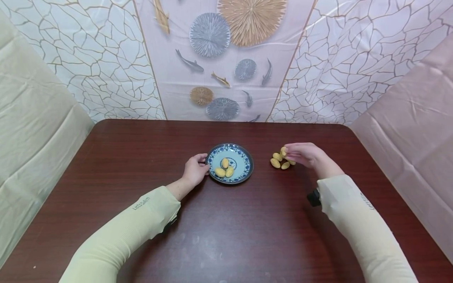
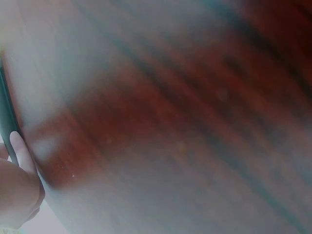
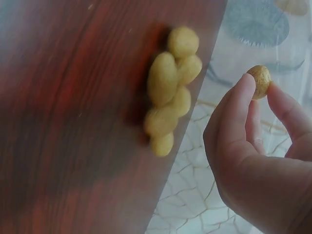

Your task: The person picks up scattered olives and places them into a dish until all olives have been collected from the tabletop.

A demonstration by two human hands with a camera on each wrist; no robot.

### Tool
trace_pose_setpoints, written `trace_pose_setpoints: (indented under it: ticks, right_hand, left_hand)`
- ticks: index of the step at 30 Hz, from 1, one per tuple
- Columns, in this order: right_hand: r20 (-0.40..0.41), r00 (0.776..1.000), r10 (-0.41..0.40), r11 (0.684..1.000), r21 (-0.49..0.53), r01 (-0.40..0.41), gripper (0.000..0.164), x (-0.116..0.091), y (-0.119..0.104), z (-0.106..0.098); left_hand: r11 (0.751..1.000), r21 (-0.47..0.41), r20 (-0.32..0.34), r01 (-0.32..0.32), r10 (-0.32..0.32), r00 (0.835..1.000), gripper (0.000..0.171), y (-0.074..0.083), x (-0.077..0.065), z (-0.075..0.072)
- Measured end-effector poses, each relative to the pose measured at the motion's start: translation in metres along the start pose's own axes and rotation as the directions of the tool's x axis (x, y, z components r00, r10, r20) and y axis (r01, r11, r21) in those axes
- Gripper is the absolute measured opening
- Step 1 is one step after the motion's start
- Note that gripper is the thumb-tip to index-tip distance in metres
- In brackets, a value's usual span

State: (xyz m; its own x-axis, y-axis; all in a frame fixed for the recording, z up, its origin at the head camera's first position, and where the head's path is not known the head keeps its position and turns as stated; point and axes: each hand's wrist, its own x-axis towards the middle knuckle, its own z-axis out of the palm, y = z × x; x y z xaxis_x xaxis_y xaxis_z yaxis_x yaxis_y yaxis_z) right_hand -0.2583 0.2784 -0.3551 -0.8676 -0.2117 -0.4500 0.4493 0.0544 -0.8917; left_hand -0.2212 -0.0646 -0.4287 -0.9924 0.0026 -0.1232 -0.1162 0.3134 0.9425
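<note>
A round plate [image 1: 242, 175] with a blue floral border and dark rim stands mid-table, three small yellow ovals [image 1: 220, 172] on it. At its left edge my left hand [image 1: 194, 169] grips the rim; in the left wrist view the thumb [image 2: 22, 151] lies along the plate's dark side [image 2: 7, 112]. My right hand [image 1: 304, 154] is right of the plate, above a cluster of more yellow ovals [image 1: 275, 162]. Between thumb and fingertips it pinches one wrinkled yellow oval [image 3: 262, 81], held up from several smoother-looking, blurred ones [image 3: 163, 80] on the table.
The dark reddish-brown table [image 1: 212, 232] reaches back to a patterned wall covering [image 1: 226, 74]. Pale cloth hangs at the left [image 1: 32, 118] and right [image 1: 410, 114] sides. A black wrist device [image 1: 313, 197] shows below the right sleeve.
</note>
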Motion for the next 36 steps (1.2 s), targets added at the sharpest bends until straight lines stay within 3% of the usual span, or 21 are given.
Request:
trace_pose_setpoints:
  ticks: [3, 7, 10, 21, 36]
  right_hand:
    - [0.016, 1.0, -0.01, 0.999, -0.04, 0.01, 0.014, 0.003, -0.001, 0.009]
    - [0.013, 1.0, 0.001, 0.994, -0.109, 0.0, 0.045, 0.006, -0.003, 0.021]
    - [0.003, 1.0, 0.021, 0.989, -0.15, -0.02, 0.055, 0.008, -0.003, 0.03]
    - [0.038, 0.999, 0.019, 0.982, -0.189, -0.012, 0.05, 0.017, -0.001, 0.061]
    - [0.049, 0.998, 0.047, 0.989, -0.143, -0.04, 0.042, 0.033, 0.011, 0.105]
  left_hand:
    - [1.0, 0.0, 0.002, 0.003, -0.003, 1.0, 0.044, 0.0, 0.0, 0.0]
    - [1.0, -0.003, 0.005, 0.008, -0.008, 1.0, 0.044, 0.0, -0.001, -0.001]
    - [1.0, -0.002, 0.007, 0.008, -0.008, 1.0, 0.044, 0.001, -0.001, -0.001]
    - [1.0, -0.001, 0.002, 0.005, -0.005, 1.0, 0.045, 0.001, -0.002, -0.001]
    - [1.0, 0.008, -0.001, -0.01, 0.01, 1.0, 0.045, 0.001, -0.002, 0.0]
